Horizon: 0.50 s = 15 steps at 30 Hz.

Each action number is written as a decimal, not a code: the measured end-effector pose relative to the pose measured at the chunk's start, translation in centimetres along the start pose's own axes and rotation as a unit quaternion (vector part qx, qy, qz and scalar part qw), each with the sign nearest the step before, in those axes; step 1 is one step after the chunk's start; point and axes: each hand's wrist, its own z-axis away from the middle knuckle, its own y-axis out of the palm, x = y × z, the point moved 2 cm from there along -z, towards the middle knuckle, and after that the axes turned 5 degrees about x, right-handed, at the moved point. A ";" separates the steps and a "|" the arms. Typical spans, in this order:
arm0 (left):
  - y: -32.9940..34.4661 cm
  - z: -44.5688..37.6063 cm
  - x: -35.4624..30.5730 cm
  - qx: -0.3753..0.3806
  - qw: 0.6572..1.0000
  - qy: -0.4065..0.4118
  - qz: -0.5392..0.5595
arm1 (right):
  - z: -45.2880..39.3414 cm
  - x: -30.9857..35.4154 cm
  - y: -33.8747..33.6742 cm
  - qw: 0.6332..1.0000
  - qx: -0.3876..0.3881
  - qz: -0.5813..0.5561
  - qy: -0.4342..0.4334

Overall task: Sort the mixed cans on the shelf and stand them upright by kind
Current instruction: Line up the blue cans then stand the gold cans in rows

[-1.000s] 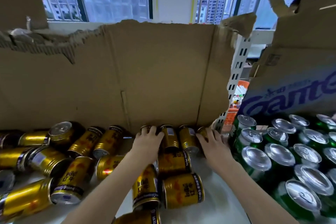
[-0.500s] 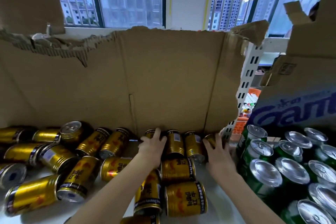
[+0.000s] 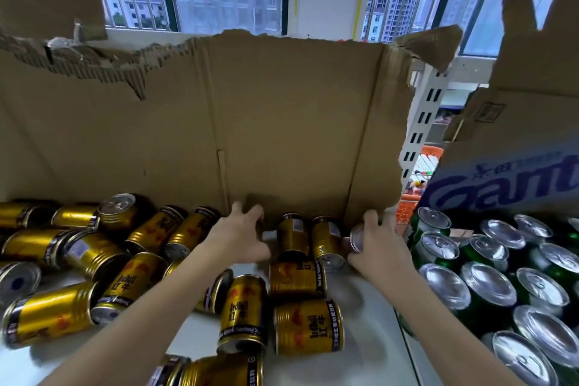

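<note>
Several gold Red Bull cans (image 3: 308, 326) lie on their sides across the white shelf (image 3: 369, 323), in front of a torn cardboard wall (image 3: 282, 122). Two gold cans (image 3: 324, 240) lie at the foot of that wall between my hands. My left hand (image 3: 238, 236) reaches to the back with its fingers draped over a gold can that it hides almost entirely. My right hand (image 3: 380, 246) grips another gold can (image 3: 356, 238) at the back right, with its silver end tipped up towards me. Green cans (image 3: 488, 288) with silver tops stand upright in a block at the right.
A cardboard box with blue lettering (image 3: 507, 185) rises behind the green cans. A white perforated shelf upright (image 3: 423, 125) stands between the cardboard wall and that box. Windows fill the background above.
My right hand has closed round the back right gold can and tipped its silver end up. My left hand has slid further over its can. The camera moved closer.
</note>
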 end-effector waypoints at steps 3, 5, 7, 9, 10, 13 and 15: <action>-1.8 -0.2 -0.3 -0.002 0.998 -0.013 0.054 | -1.0 0.2 -0.4 1.000 0.002 -0.019 -0.018; -2.0 -1.0 -0.6 0.012 0.995 -0.027 0.093 | -1.5 0.1 -0.1 0.999 -0.004 -0.024 -0.028; -1.3 -1.9 -0.8 0.021 0.993 -0.036 0.108 | -1.9 -0.2 0.1 0.999 -0.012 -0.035 -0.030; -0.5 -2.7 -0.8 0.018 0.992 -0.055 0.114 | -2.1 -0.4 0.1 0.999 -0.008 -0.041 -0.020; -0.3 -3.2 -0.7 0.007 0.991 -0.069 0.118 | -2.0 -0.4 0.1 1.000 0.000 -0.020 -0.013; 0.0 -3.7 -0.9 -0.021 0.987 -0.093 0.132 | -1.3 0.3 -0.3 0.996 -0.057 0.060 -0.018; 0.7 -2.9 -1.0 -0.043 0.983 -0.103 0.148 | -0.4 1.3 -0.7 0.992 -0.113 0.030 -0.041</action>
